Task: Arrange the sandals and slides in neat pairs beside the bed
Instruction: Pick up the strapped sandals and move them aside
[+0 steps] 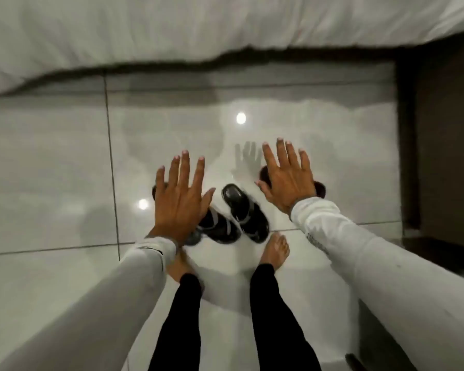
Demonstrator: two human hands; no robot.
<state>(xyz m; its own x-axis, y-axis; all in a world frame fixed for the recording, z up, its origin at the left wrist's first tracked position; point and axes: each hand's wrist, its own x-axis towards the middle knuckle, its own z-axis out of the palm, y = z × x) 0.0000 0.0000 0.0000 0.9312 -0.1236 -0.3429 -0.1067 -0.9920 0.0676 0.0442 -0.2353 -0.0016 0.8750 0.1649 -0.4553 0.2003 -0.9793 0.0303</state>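
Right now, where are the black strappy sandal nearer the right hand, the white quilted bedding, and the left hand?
black strappy sandal (pixel 245 212): head view, on its straps.
white quilted bedding (pixel 172 28): head view, on its top surface.
left hand (pixel 180 202): head view, on its back.

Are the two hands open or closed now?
Open. Left hand and right hand both show spread fingers and hold nothing.

Sandals betw. hands, bed beyond
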